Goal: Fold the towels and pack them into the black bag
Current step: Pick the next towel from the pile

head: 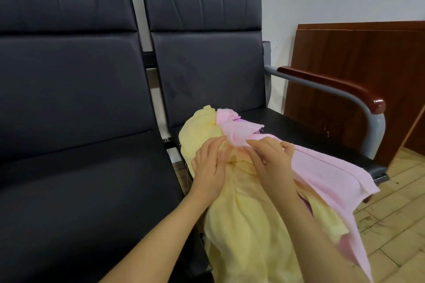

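Left hand flat, right hand pinching (fingers curled)

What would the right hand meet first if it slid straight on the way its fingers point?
The right hand points up-left; its fingertips already touch the bunched pink towel, so that comes first, with the yellow towel beside it.

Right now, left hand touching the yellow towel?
Touching. Head view shows the left hand lying on the yellow towel, fingers on its bunched fabric.
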